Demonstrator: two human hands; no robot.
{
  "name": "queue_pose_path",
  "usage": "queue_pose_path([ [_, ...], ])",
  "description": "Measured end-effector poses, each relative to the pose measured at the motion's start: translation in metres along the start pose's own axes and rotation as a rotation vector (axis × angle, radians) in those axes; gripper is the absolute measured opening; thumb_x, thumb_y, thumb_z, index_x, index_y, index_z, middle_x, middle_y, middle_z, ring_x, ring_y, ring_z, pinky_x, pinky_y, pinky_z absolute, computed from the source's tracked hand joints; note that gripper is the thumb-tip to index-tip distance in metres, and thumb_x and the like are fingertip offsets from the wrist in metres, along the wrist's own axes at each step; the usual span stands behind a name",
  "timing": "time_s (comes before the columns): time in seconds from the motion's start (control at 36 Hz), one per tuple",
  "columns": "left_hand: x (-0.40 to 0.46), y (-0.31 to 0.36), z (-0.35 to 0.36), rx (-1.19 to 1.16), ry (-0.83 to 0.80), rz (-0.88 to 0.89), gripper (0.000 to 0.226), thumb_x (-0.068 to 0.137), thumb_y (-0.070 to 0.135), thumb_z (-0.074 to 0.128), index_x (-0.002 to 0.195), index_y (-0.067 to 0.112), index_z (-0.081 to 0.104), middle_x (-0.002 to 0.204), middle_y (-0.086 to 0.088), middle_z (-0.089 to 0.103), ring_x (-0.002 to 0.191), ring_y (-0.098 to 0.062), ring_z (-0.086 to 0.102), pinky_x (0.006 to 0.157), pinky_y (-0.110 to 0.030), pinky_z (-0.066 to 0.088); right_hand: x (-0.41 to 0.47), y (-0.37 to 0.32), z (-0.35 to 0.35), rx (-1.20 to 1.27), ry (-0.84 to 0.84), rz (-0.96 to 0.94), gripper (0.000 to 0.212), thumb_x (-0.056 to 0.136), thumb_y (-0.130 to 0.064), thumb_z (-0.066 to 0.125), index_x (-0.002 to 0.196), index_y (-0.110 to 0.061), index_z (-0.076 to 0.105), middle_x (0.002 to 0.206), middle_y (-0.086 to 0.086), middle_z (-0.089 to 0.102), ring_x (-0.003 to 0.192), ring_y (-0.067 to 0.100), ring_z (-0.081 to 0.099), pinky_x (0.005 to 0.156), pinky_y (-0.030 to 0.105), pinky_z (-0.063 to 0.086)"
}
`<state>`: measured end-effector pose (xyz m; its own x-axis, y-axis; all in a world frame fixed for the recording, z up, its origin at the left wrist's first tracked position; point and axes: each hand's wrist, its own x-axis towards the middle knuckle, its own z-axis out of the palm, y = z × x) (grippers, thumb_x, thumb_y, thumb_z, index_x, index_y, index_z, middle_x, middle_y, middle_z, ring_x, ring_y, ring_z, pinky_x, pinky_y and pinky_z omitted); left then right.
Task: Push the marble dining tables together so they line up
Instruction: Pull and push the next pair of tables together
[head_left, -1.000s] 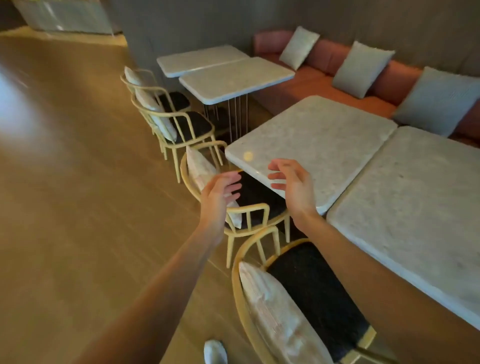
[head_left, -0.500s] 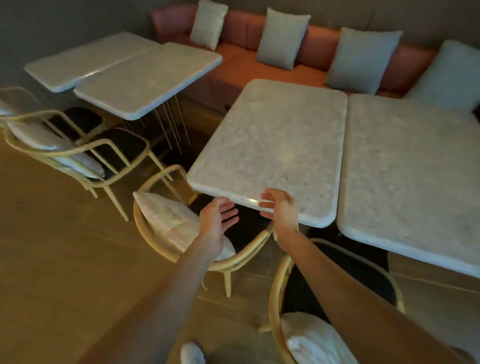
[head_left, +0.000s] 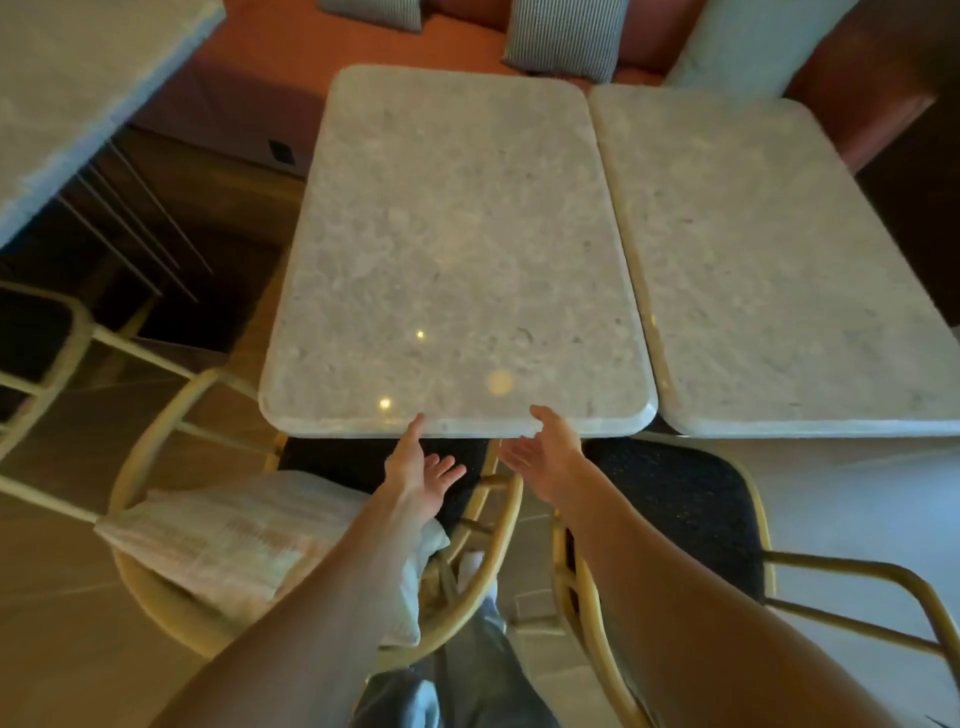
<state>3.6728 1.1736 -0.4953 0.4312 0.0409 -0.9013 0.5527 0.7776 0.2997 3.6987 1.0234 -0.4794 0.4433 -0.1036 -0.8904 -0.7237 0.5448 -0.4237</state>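
Two grey marble dining tables stand side by side before me. The left table (head_left: 457, 249) nearly touches the right table (head_left: 779, 260) along a narrow seam. Their near edges are almost level. My left hand (head_left: 421, 462) reaches to the left table's near edge, thumb up at the rim, fingers spread just below it. My right hand (head_left: 550, 447) is at the same edge further right, thumb at the rim, fingers loosely extended under it. Neither hand visibly grips the slab.
A cream chair (head_left: 311, 551) with a white cushion (head_left: 249, 540) sits under my left arm. A second chair (head_left: 675, 519) with a dark seat sits under my right. An orange sofa (head_left: 291, 62) with grey pillows lies behind. Another marble table (head_left: 67, 93) is far left.
I have stepped in and now look straight down on the tables. Both hands have moved from in front of the left table to its near edge.
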Motion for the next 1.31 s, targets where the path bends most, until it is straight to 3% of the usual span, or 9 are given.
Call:
queue_pose_path([
  [0.08,0.026,0.004,0.005,0.018,0.045,-0.002,0.079,0.090,0.037,0.072,0.154,0.018,0.030,0.156,-0.023,0.031,0.141,-0.036,0.039,0.113,-0.054,0.039,0.029,-0.002,-0.001,0.045,0.026,0.063,0.055,0.096,-0.031,0.066,0.135,-0.001,0.043,0.143,0.026,0.047,0.129,0.040,0.054,0.096,0.045,0.052],
  [0.17,0.053,0.007,0.010,0.021,0.017,0.018,0.072,0.089,0.043,0.070,0.149,0.014,0.040,0.149,-0.020,0.042,0.140,-0.033,0.041,0.116,-0.051,0.036,0.057,-0.004,-0.005,0.111,0.015,0.105,0.052,0.094,-0.037,0.067,0.125,0.000,0.047,0.135,0.023,0.055,0.131,0.040,0.053,0.107,0.050,0.047],
  [0.22,0.068,0.006,0.013,-0.022,0.012,0.024,0.065,0.089,0.044,0.070,0.141,0.011,0.049,0.141,-0.016,0.053,0.133,-0.031,0.050,0.116,-0.047,0.037,0.072,-0.005,-0.008,0.174,0.021,0.096,0.054,0.094,-0.038,0.067,0.132,-0.003,0.048,0.129,0.021,0.058,0.130,0.040,0.054,0.107,0.051,0.047],
  [0.33,0.087,0.004,0.017,-0.172,0.018,0.042,0.055,0.090,0.036,0.070,0.135,0.009,0.055,0.129,-0.016,0.065,0.117,-0.030,0.063,0.109,-0.043,0.046,0.091,-0.007,-0.010,0.281,0.068,0.055,0.060,0.093,-0.032,0.070,0.141,-0.006,0.043,0.141,0.021,0.051,0.127,0.041,0.054,0.108,0.055,0.046],
  [0.56,0.092,-0.004,0.014,-0.116,-0.002,0.127,0.047,0.098,0.030,0.060,0.138,0.007,0.053,0.133,-0.016,0.063,0.118,-0.028,0.063,0.108,-0.043,0.048,0.094,-0.006,-0.020,0.251,0.041,0.016,0.049,0.093,-0.028,0.070,0.129,-0.003,0.048,0.124,0.021,0.059,0.121,0.038,0.060,0.103,0.052,0.052],
  [0.81,0.086,-0.010,0.018,-0.036,0.047,0.203,0.047,0.099,0.030,0.059,0.140,0.008,0.051,0.136,-0.015,0.060,0.121,-0.028,0.061,0.104,-0.042,0.050,0.095,-0.002,-0.026,0.267,-0.003,-0.012,0.033,0.092,-0.022,0.072,0.112,-0.005,0.053,0.129,0.019,0.061,0.112,0.036,0.065,0.098,0.051,0.055],
  [1.03,0.083,-0.010,0.019,-0.027,0.062,0.211,0.047,0.100,0.032,0.057,0.140,0.008,0.051,0.135,-0.014,0.061,0.122,-0.027,0.062,0.101,-0.040,0.051,0.097,-0.002,-0.026,0.286,-0.013,0.003,0.038,0.092,-0.022,0.072,0.118,-0.004,0.051,0.129,0.019,0.061,0.115,0.036,0.064,0.100,0.052,0.054],
  [1.19,0.083,-0.008,0.021,-0.059,0.081,0.189,0.043,0.099,0.031,0.059,0.134,0.007,0.056,0.130,-0.015,0.064,0.114,-0.027,0.066,0.104,-0.043,0.051,0.099,-0.004,-0.025,0.257,0.011,0.024,0.045,0.093,-0.024,0.071,0.127,-0.001,0.052,0.122,0.018,0.064,0.116,0.037,0.065,0.099,0.049,0.055],
  [1.31,0.074,-0.001,0.025,0.022,0.080,0.134,0.040,0.100,0.031,0.057,0.131,0.005,0.056,0.122,-0.015,0.065,0.092,-0.025,0.068,0.100,-0.043,0.053,0.088,-0.010,-0.023,0.129,0.058,0.045,0.030,0.093,-0.027,0.071,0.107,-0.003,0.057,0.104,0.019,0.070,0.118,0.040,0.065,0.100,0.050,0.055],
])
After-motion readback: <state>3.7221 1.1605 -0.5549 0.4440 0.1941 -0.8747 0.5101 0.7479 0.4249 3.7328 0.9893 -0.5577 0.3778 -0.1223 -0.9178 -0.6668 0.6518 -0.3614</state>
